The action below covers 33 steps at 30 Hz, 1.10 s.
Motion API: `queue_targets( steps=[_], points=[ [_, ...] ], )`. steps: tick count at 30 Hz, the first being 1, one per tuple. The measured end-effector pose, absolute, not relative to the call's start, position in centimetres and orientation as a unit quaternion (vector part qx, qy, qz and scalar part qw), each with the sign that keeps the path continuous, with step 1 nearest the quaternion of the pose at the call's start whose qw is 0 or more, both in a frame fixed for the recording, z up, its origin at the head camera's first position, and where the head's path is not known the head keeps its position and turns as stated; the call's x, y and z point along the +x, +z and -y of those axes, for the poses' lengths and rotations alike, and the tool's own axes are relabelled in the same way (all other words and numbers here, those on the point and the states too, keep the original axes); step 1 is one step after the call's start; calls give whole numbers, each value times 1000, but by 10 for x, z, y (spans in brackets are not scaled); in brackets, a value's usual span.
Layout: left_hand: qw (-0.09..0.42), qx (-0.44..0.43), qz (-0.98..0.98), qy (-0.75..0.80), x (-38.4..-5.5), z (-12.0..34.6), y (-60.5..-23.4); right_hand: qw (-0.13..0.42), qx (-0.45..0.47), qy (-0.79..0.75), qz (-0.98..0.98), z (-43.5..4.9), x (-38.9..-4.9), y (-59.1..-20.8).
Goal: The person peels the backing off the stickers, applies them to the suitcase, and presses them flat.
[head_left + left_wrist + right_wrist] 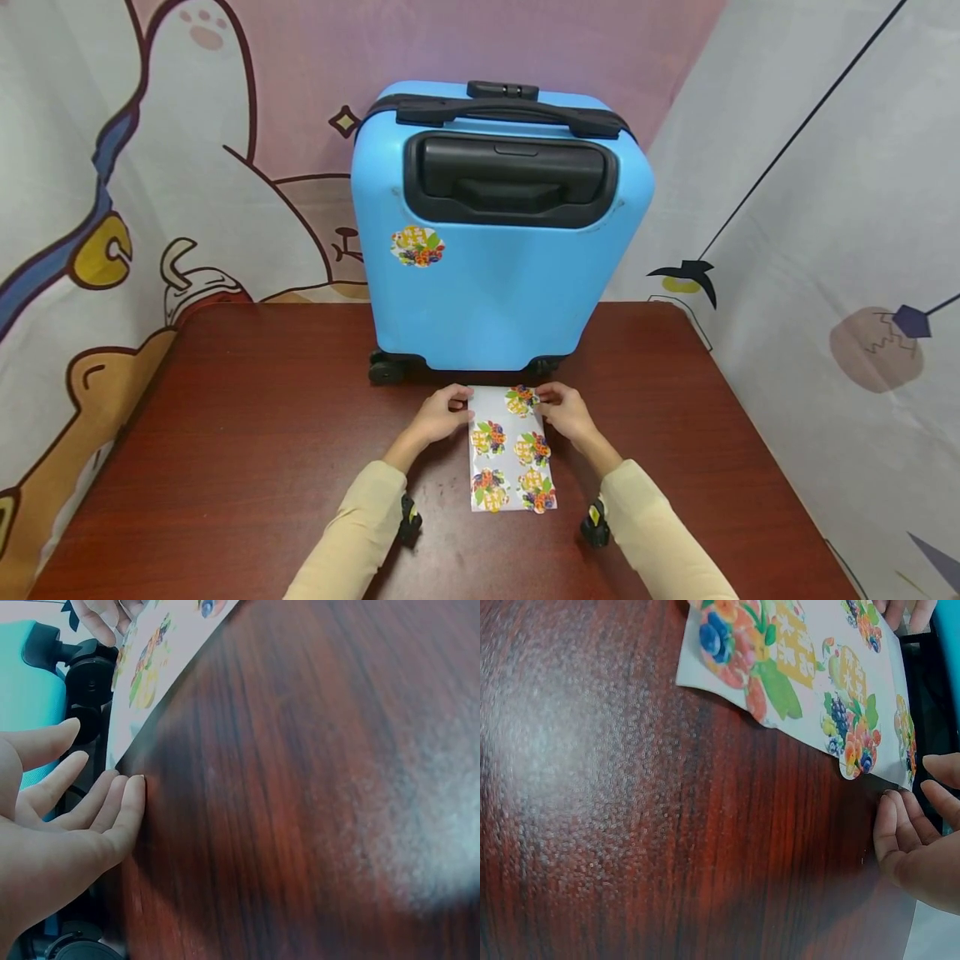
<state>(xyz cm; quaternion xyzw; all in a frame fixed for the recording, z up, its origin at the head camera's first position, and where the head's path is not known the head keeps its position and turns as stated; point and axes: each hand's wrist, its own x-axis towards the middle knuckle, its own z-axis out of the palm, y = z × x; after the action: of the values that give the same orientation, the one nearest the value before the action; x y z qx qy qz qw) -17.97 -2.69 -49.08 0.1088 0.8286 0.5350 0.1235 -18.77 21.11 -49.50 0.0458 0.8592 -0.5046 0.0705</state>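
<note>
A white sheet of round fruit stickers (pixel 491 408) lies on the table just in front of a blue suitcase (pixel 495 292). By its far left corner is my left hand (pixel 444 415), fingertips at the edge. My right hand (pixel 567 414) is at the far right corner in the same way. In the left wrist view, the left hand (pixel 71 825) has its thumb and fingers apart, several fingertips close to the sheet (pixel 124 735). The right wrist view has the right hand (pixel 922 840) with loosely bent fingers beside the corner of the sheet (pixel 885 712). Whether the fingertips lift it, I cannot tell.
The suitcase stands upright at the back of the brown table (pixel 262 442). One fruit sticker (pixel 417 247) is on its front, left of centre. Its black wheel (pixel 387 368) is close to the left hand. A printed cloth (pixel 300 83) hangs behind.
</note>
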Motion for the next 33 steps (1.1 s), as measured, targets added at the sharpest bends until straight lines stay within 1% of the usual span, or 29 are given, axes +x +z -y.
queue_targets(
  steps=[6,18,33],
  points=[
    [110,102,-837,527,-179,28,-490,67,42,-504,-860,-211,-186,-495],
    [92,125,-828,538,-180,30,-489,59,34,-514,-855,-211,-186,-493],
    [65,100,-823,555,-182,24,-485,38,24,-520,-853,-214,-184,-490]
  ],
)
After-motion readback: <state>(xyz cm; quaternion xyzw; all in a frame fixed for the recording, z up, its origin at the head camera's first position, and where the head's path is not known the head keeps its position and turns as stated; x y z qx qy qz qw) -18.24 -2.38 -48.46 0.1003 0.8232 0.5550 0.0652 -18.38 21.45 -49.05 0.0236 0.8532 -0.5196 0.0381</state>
